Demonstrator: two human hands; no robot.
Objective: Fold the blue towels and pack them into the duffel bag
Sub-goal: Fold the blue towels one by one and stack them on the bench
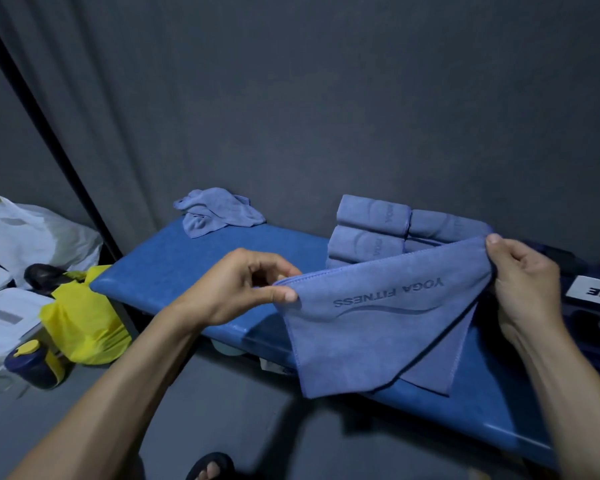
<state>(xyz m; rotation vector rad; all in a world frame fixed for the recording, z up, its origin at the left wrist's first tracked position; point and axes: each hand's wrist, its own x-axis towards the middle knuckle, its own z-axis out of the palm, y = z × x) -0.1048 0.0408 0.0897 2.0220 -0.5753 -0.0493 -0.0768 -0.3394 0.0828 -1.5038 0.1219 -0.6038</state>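
Toes in a dark sandal (210,467) peek in at 6 o'clock. Both arms reach up from the bottom. At 9 o'clock of the blue towel (371,327), the left hand (246,289) pinches one top corner with its thumb and curled fingers. At 3 o'clock, the right hand (520,275) pinches the other top corner the same way. This towel hangs folded over the blue bench (174,271) and says YOGA FITNESS upside down. Folded towels (371,230) are stacked behind it at 12 o'clock. One crumpled towel (215,213) lies at 11 o'clock on the bench's far end. Part of a dark bag (589,271) shows at 3 o'clock. On the floor at 9 o'clock sit a yellow bag (84,327) and a bottle (32,365).
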